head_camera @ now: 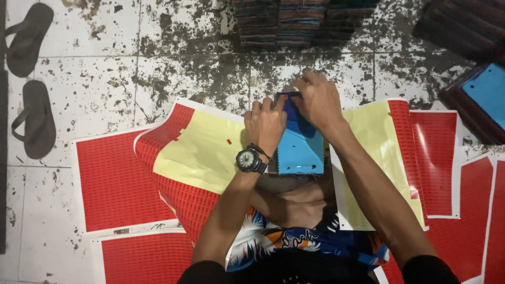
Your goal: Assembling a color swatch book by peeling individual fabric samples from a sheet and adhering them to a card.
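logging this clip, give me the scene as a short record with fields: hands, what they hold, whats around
left hand: fingers curled on the left edge of the blue card, wristwatch on the wrist
right hand: pinching the card's top end
blue card: light blue, small holes along its lower edge, resting over the lap
sticker sheets: red and yellow, spread on the floor to both sides
floor: white tiles, dark stains
sandals: dark pair, far left
stacks: dark bundles at the top

Glossy red and yellow sticker sheets [210, 158] lie on a rough, paint-speckled tiled floor [105, 79]; the blue card [301, 150] looks matt, the sandals [37, 118] dull rubber.
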